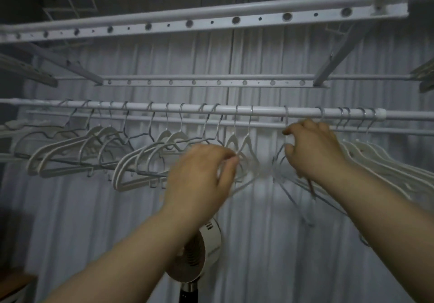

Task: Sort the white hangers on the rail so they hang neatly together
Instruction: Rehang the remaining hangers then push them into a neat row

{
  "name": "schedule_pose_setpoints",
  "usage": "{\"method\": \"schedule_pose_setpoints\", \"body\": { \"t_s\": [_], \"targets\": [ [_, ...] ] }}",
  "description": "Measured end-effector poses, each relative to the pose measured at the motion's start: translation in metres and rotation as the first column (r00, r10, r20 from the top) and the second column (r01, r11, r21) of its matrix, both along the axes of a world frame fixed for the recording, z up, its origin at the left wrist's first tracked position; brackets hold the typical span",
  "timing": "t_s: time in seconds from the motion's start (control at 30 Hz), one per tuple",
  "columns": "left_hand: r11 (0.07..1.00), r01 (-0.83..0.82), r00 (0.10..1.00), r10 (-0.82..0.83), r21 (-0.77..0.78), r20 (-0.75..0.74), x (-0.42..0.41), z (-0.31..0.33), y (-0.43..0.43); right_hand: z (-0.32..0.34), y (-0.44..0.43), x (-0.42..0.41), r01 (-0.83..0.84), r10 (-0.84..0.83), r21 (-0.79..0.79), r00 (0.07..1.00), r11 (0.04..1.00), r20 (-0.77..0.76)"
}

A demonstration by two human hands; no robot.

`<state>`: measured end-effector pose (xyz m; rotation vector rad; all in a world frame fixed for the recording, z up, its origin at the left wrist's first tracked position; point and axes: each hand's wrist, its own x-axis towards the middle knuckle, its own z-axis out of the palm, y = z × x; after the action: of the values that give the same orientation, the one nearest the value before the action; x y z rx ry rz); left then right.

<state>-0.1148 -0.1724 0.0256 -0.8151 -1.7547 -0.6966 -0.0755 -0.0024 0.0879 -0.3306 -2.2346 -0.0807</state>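
Both forearms reach up and forward from the bottom of the frame. Between them, lower down, stands a fan [203,251] on a dark pole.

Further up, the left grip [202,169] has its fingers curled, the tips meeting the thumb at the shoulder of a pair of hangers [245,142]. It appears to pinch them, though blur softens the contact. The right grip [313,148] is curled round the neck of a single hanger [286,117], index finger above and thumb below. The thin body of that hanger trails off below in a smear.

All the hooks ride on one rail [263,111], whose long axis runs straight across the view from left to right, so I judge any tidying has to be a slide along it. A packed bunch [375,159] hangs just right of the right grip, close-set and parallel. The loose hangers [70,148] straggle leftward from the left grip at uneven spacing and angles. A bare stretch of rail lies between the pair and the single hanger. The right grip is nearer the bunch, the left nearer the stragglers, so the gathering looks well short of done.

Behind hangs a pleated curtain [258,220]. Overhead, a perforated bar [211,22] crosses the dim room.
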Motion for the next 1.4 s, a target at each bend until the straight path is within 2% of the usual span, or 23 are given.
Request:
{"method": "schedule_pose_setpoints", "body": {
  "t_s": [0.1, 0.2, 0.33, 0.5, 0.67, 0.77, 0.93, 1.0, 1.2, 1.4],
  "targets": [
    [0.993, -0.093, 0.991, 0.085, 0.075, 0.101, -0.029, 0.009, -0.036, 0.006, -0.031, -0.021, -0.131, 0.13, -0.109, 0.991, 0.985, -0.014],
    [0.981, -0.179, 0.97, 0.164, 0.069, 0.181, -0.061, 0.013, -0.064, 0.005, -0.057, -0.046, -0.161, 0.167, -0.211, 0.986, 0.964, 0.012],
    [0.985, -0.169, 0.959, 0.17, -0.024, 0.226, -0.087, 0.015, -0.081, -0.003, -0.081, -0.071, -0.051, 0.077, -0.271, 0.993, 0.961, 0.086],
    [0.997, -0.054, 0.977, 0.065, -0.059, 0.205, -0.11, 0.018, -0.085, -0.005, -0.101, -0.082, 0.05, -0.011, -0.369, 0.994, 0.928, 0.108],
    [0.987, -0.074, 0.988, 0.092, -0.14, 0.126, -0.128, 0.018, -0.086, -0.007, -0.114, -0.091, 0.192, -0.133, -0.324, 0.972, 0.926, 0.194],
    [0.977, -0.14, 0.984, 0.155, -0.161, 0.084, -0.134, 0.018, -0.092, -0.011, -0.114, -0.094, 0.268, -0.203, -0.271, 0.948, 0.925, 0.245],
    [0.955, -0.269, 0.962, 0.26, -0.125, -0.087, -0.132, 0.023, -0.098, -0.013, -0.106, -0.093, 0.319, -0.275, -0.185, 0.934, 0.93, 0.229],
    [0.949, -0.245, 0.967, 0.255, -0.201, 0.025, -0.124, 0.029, -0.095, -0.013, -0.101, -0.091, 0.315, -0.277, -0.165, 0.936, 0.935, 0.219],
    [0.964, -0.247, 0.966, 0.253, -0.099, 0.048, -0.114, 0.048, -0.074, -0.014, -0.082, -0.076, 0.295, -0.265, -0.125, 0.94, 0.947, 0.214],
    [0.953, -0.254, 0.956, 0.274, -0.166, 0.108, -0.108, 0.058, -0.042, -0.014, -0.063, -0.058, 0.301, -0.283, -0.053, 0.934, 0.952, 0.219]
  ]
}}
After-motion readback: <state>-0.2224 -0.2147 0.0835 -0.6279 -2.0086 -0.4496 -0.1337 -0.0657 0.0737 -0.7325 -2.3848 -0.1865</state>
